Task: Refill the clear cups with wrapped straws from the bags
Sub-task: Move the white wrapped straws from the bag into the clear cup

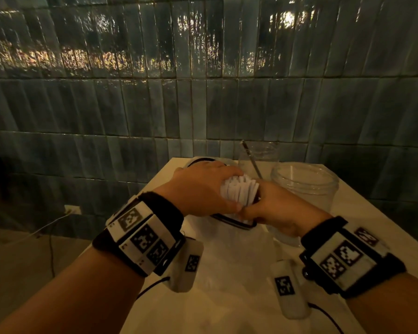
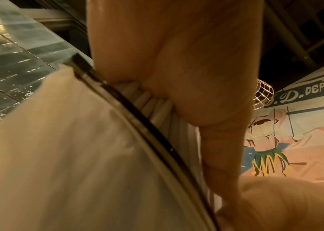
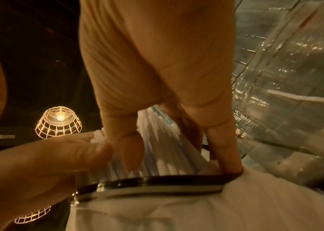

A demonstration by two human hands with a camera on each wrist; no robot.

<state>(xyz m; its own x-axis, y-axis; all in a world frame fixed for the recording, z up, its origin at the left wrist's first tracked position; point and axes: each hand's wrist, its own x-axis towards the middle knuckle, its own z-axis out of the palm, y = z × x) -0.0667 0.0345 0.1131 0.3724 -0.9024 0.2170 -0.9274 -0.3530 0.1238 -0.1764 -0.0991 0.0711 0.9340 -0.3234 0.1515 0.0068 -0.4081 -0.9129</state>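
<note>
A bundle of white wrapped straws [image 1: 239, 191] sticks up out of a clear zip bag [image 1: 229, 247] lying on the pale table [image 1: 372, 227]. My left hand [image 1: 219, 189] wraps around the bundle from the left, fingers over its far side. From the right, my right hand [image 1: 260, 202] grips the same straws [image 3: 163, 148] at the bag's black zip rim [image 3: 151, 182], with one finger hooked inside the mouth. In the left wrist view the straws [image 2: 157, 106] show beneath my palm, above the zip rim [image 2: 137, 117]. A wide clear cup [image 1: 304, 182] stands empty to the right.
A taller clear cup [image 1: 258, 155] at the back holds one dark straw [image 1: 251, 160]. Another clear cup [image 1: 285, 235] sits partly under my right wrist. A dark tiled wall [image 1: 203, 92] rises behind the table. A cable and wall socket [image 1: 71, 209] lie off the table's left edge.
</note>
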